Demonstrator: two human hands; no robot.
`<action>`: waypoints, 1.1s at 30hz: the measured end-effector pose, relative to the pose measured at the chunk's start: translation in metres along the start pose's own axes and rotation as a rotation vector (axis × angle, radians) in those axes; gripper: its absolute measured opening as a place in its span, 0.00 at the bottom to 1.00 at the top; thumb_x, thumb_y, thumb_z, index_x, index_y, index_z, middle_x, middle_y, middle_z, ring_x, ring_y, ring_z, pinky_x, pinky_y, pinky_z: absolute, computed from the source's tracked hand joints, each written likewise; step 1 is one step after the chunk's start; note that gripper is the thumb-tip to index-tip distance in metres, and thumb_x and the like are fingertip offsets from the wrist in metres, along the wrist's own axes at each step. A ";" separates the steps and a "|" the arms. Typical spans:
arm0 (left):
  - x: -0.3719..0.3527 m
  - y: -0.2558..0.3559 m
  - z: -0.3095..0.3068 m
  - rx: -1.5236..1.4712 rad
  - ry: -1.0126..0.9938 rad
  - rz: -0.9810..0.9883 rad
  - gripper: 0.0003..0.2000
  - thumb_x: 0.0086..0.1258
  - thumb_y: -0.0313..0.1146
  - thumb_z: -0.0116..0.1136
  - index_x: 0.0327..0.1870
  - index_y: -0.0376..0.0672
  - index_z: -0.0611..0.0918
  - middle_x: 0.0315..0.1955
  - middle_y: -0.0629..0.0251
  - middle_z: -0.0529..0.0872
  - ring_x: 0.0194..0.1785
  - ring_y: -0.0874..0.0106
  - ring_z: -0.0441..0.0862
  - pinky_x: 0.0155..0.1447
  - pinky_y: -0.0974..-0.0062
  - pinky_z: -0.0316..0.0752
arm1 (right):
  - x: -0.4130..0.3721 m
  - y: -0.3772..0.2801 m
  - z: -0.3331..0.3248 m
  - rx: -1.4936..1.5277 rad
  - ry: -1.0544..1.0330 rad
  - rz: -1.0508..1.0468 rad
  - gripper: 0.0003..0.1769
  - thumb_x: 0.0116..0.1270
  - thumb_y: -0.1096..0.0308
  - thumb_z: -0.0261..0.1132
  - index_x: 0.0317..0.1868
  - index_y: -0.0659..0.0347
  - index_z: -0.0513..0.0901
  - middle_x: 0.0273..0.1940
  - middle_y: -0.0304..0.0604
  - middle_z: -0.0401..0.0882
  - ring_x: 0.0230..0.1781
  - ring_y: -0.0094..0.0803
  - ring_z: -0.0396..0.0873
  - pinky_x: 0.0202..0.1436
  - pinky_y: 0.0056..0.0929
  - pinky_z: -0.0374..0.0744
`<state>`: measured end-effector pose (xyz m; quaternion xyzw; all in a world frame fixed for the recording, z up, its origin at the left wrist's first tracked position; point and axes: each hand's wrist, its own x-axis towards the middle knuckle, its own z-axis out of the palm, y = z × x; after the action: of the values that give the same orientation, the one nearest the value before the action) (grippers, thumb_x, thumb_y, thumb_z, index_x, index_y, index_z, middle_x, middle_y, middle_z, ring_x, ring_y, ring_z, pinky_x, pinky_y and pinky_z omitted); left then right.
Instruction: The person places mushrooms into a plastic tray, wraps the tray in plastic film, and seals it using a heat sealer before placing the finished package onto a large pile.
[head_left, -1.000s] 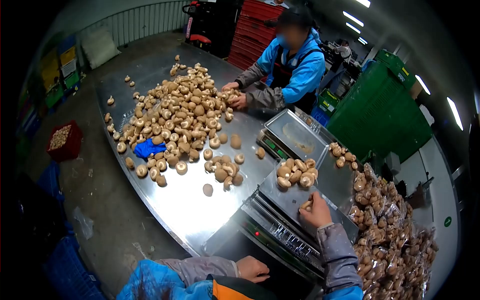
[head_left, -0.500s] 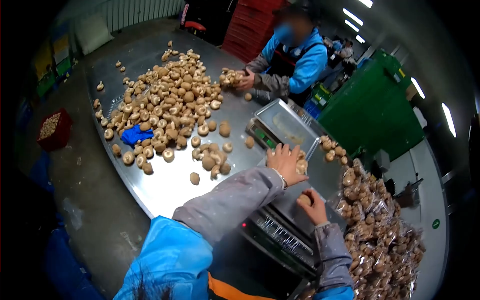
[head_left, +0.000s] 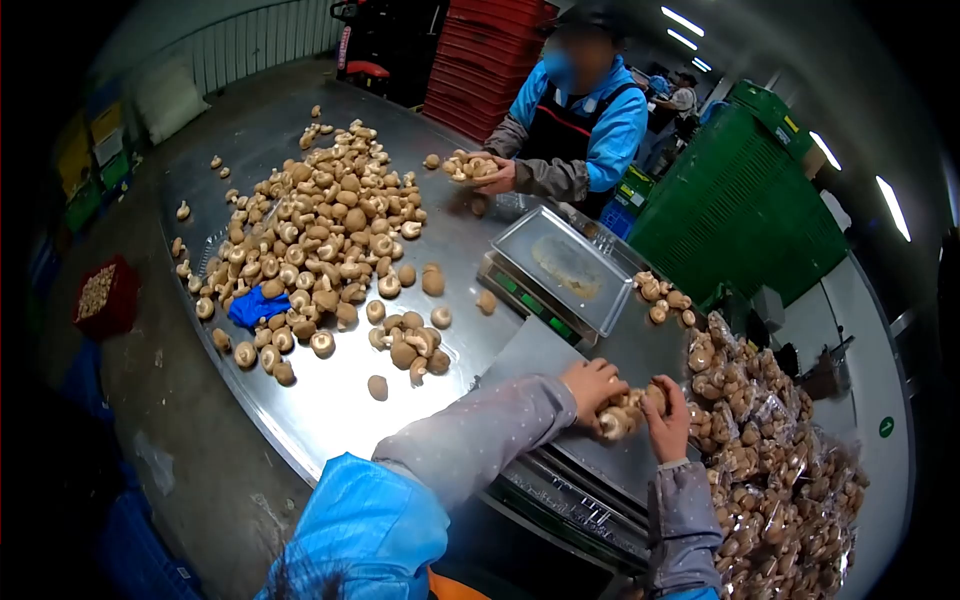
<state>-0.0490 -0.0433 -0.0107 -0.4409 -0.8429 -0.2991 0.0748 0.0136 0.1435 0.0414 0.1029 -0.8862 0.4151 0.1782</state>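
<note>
Several brown shiitake mushrooms [head_left: 620, 418] are bunched between my two hands, above the metal surface [head_left: 607, 462] of the near scale. My left hand [head_left: 592, 388] curls over the bunch from the left. On the other side, my right hand [head_left: 670, 424] has its fingers bent round a mushroom [head_left: 656, 396] at the bunch's edge. Whether a small tray lies under the bunch is hidden. Just beyond my hands stands another scale with a bare, stained metal pan [head_left: 562, 268].
A big mushroom pile [head_left: 320, 225] covers the steel table's [head_left: 330, 412] left part, with a blue glove [head_left: 258, 306] on it. Opposite, a co-worker's hands [head_left: 494, 174] hold mushrooms. Many wrapped mushroom packs [head_left: 765, 450] are heaped at right. Green crates [head_left: 740, 195] stand behind.
My left hand has drawn back from the far scale's pan with mushrooms, leaving the pan bare. My right hand has moved up and right, and both hands now meet at the bunch.
</note>
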 end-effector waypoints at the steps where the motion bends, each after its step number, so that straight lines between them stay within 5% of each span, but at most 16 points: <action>1: 0.001 0.007 0.008 0.009 -0.020 0.010 0.35 0.38 0.48 0.75 0.51 0.47 0.75 0.50 0.61 0.74 0.59 0.60 0.68 0.56 0.61 0.68 | -0.001 -0.007 0.000 -0.041 0.014 -0.048 0.20 0.59 0.72 0.67 0.52 0.64 0.75 0.47 0.46 0.76 0.49 0.35 0.75 0.53 0.29 0.73; 6: 0.008 0.020 0.019 0.017 -0.048 0.030 0.38 0.38 0.46 0.75 0.53 0.42 0.73 0.51 0.62 0.74 0.59 0.60 0.68 0.56 0.61 0.68 | -0.010 -0.008 0.006 -0.237 -0.014 -0.225 0.20 0.54 0.73 0.69 0.49 0.64 0.76 0.46 0.49 0.75 0.48 0.43 0.75 0.53 0.32 0.73; 11: 0.005 0.014 0.021 -0.061 0.005 0.037 0.39 0.37 0.41 0.76 0.54 0.42 0.71 0.50 0.62 0.75 0.58 0.60 0.70 0.56 0.63 0.68 | -0.024 0.003 0.005 -0.131 -0.015 -0.164 0.20 0.55 0.76 0.67 0.49 0.64 0.76 0.46 0.49 0.75 0.48 0.42 0.75 0.54 0.32 0.73; 16: 0.006 0.015 0.016 -0.203 0.067 0.021 0.30 0.36 0.37 0.75 0.44 0.42 0.72 0.42 0.58 0.76 0.52 0.55 0.72 0.51 0.59 0.70 | -0.026 0.028 0.004 -0.124 -0.081 -0.115 0.17 0.62 0.69 0.62 0.52 0.62 0.75 0.47 0.51 0.77 0.49 0.46 0.75 0.54 0.35 0.72; 20: 0.012 0.001 0.030 -0.133 0.200 0.125 0.31 0.37 0.41 0.74 0.45 0.43 0.73 0.40 0.55 0.77 0.49 0.51 0.73 0.50 0.57 0.70 | -0.021 0.021 0.013 -0.332 0.010 0.007 0.17 0.66 0.65 0.58 0.53 0.61 0.74 0.46 0.53 0.78 0.49 0.52 0.75 0.53 0.43 0.72; 23: 0.008 0.003 0.038 -0.165 0.136 0.111 0.33 0.38 0.43 0.74 0.47 0.43 0.73 0.43 0.57 0.77 0.52 0.53 0.72 0.52 0.58 0.69 | -0.017 0.019 0.008 -0.530 -0.071 -0.006 0.16 0.65 0.64 0.59 0.52 0.60 0.75 0.43 0.55 0.79 0.46 0.52 0.75 0.51 0.43 0.72; 24: 0.005 0.007 0.030 -0.183 0.127 0.088 0.33 0.38 0.42 0.74 0.48 0.42 0.73 0.44 0.57 0.77 0.52 0.53 0.71 0.53 0.58 0.68 | -0.015 0.016 0.008 -0.498 -0.085 0.119 0.15 0.65 0.64 0.59 0.50 0.60 0.77 0.41 0.55 0.79 0.45 0.52 0.75 0.50 0.43 0.73; 28: 0.003 0.003 0.031 -0.282 0.135 0.113 0.34 0.36 0.39 0.75 0.49 0.41 0.73 0.44 0.57 0.77 0.52 0.52 0.72 0.54 0.58 0.69 | -0.018 0.028 0.015 -0.432 -0.072 0.013 0.15 0.60 0.64 0.65 0.48 0.58 0.79 0.37 0.51 0.76 0.40 0.49 0.72 0.48 0.41 0.70; 33: 0.005 0.002 0.029 -0.375 0.145 0.139 0.35 0.35 0.36 0.75 0.49 0.39 0.73 0.44 0.54 0.78 0.50 0.51 0.74 0.55 0.59 0.70 | -0.019 0.023 0.017 -0.552 -0.148 -0.013 0.20 0.60 0.56 0.64 0.53 0.49 0.79 0.46 0.50 0.77 0.49 0.49 0.72 0.54 0.43 0.72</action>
<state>-0.0460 -0.0224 -0.0318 -0.4817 -0.7323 -0.4759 0.0723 0.0194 0.1452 0.0073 0.0862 -0.9756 0.1483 0.1372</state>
